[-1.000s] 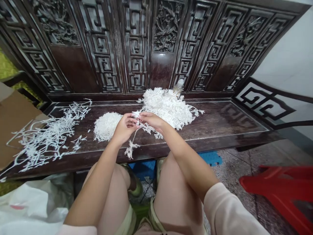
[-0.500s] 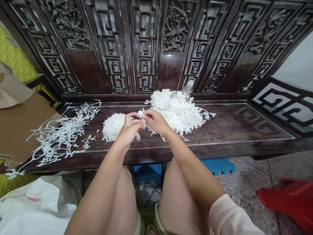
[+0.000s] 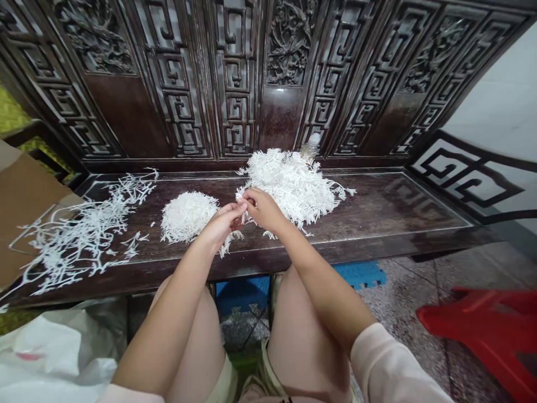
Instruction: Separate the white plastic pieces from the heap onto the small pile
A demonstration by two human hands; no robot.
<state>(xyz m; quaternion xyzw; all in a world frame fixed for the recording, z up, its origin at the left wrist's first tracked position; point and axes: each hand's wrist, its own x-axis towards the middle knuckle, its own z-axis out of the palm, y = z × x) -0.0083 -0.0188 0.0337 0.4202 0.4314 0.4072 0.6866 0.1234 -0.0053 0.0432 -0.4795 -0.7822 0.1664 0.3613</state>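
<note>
"So, where's the white piece (image 3: pixel 239 193)?"

"Right at the fingertips, peeping out around eleven o'clock from where they meet; most of it is hidden."

"And the fingers?"

"Left hand (image 3: pixel 223 224) and right hand (image 3: pixel 262 209) pinch together on it, hardly any gap between them. A frayed tuft (image 3: pixel 229 243) shows at seven o'clock; I can't tell whether it's joined."

"What's around them?"

"A compact, shaggy mound (image 3: pixel 188 215) at nine, a bigger stringy heap (image 3: pixel 293 187) at two, both on a dark, glossy bench (image 3: pixel 377 212). Beyond that heap, a clear bottle (image 3: pixel 311 146); at twelve, a carved lattice backrest (image 3: pixel 235 78)."
</note>
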